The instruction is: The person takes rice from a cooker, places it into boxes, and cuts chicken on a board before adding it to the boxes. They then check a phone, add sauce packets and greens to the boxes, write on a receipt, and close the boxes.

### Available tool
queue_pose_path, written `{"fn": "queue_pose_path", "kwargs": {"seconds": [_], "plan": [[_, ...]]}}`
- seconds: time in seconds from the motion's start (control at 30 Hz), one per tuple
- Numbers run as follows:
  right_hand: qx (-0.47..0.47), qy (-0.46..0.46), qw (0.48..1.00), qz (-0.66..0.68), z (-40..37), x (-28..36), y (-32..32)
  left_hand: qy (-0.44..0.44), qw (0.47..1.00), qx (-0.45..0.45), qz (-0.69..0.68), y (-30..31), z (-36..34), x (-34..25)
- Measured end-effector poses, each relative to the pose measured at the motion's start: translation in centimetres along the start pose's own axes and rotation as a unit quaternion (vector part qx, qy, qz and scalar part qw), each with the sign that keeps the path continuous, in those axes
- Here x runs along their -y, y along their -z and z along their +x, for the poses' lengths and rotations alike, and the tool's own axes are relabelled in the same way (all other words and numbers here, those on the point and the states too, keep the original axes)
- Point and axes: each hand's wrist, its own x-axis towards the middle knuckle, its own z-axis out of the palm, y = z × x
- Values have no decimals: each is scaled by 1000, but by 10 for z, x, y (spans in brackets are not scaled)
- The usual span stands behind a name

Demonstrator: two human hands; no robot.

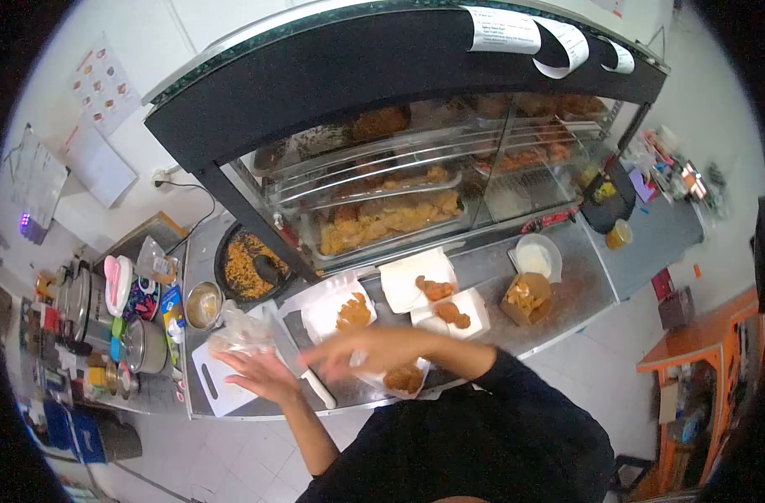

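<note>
My left hand [263, 376] is open, fingers spread, over the white cutting board [208, 367]. Just beyond its fingertips lies a crumpled clear plastic bag [242, 334]. Smeared by motion, my right hand [353, 350] crosses over the counter to the right of the left one. Below it shows the white handle of a knife [319, 391], the blade pointing away from me beside the board. Near the right wrist, a container with fried chicken [403, 379] is partly covered by the forearm. An open white box [320, 317] holding fried pieces [353, 312] stands just beyond that hand.
Two more white boxes [475, 303] hold chicken pieces, with a brown paper box [527, 299] of food and a white-filled tub [537, 256] to their right. Behind stands a glass warming cabinet [391, 205]. A black pan [248, 261] and metal bowl [204, 305] sit left.
</note>
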Motion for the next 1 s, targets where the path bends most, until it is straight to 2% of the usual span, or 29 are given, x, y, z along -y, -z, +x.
{"fn": "queue_pose_path", "kwargs": {"seconds": [0.03, 0.07, 0.1, 0.13, 0.17, 0.2, 0.3, 0.43, 0.47, 0.57, 0.63, 0.7, 0.73, 0.77, 0.83, 0.9, 0.97, 1.0], "plan": [[-157, -42, 984, -73, -17, 52, 26, -15, 999, 33, -18, 8, 17, -2], [-329, 98, 931, -122, -32, 72, 51, -29, 997, 65, -37, 14, 31, -2], [-500, 200, 818, -203, -47, 91, 76, -16, 995, 89, -41, 18, 42, -2], [-644, 223, 708, -187, -53, 126, 88, -4, 993, 113, -45, 21, 52, -2], [-678, 255, 627, -285, -65, 150, 113, 6, 989, 136, -49, 23, 61, -1], [-695, 243, 589, -333, -75, 165, 137, 11, 990, 126, -60, 25, 70, 4], [-742, 141, 572, -320, -66, 197, 176, 27, 982, 151, -109, 12, 74, 12], [-741, 132, 579, -314, -60, 193, 208, 66, 987, 119, -82, 5, 60, 18], [-693, 185, 648, -257, -57, 187, 205, 68, 988, 117, -70, 4, 57, 17], [-540, 147, 785, -265, -74, 147, 151, 77, 990, 98, -58, 20, 56, 16], [-457, 12, 801, -385, -99, 101, 121, 74, 993, 77, -51, 30, 60, 11], [-355, -71, 905, -224, -129, 50, 97, 89, 990, 89, -60, 47, 70, 11], [-313, -181, 916, -173, -148, 24, 85, 97, 990, 87, -60, 50, 76, 11], [-239, -242, 922, -183, -158, 7, 70, 103, 989, 85, -59, 52, 80, 12], [-185, -357, 877, -263, -191, -55, 47, 120, 988, 75, -60, 48, 93, 20], [-301, -411, 767, -389, -220, -123, 24, 133, 986, 74, -67, 45, 113, 36], [-270, -396, 709, -517, -222, -144, 8, 149, 981, 107, -63, 48, 141, 67], [-282, -396, 720, -495, -228, -157, 3, 156, 977, 132, -56, 45, 154, 82]]}}
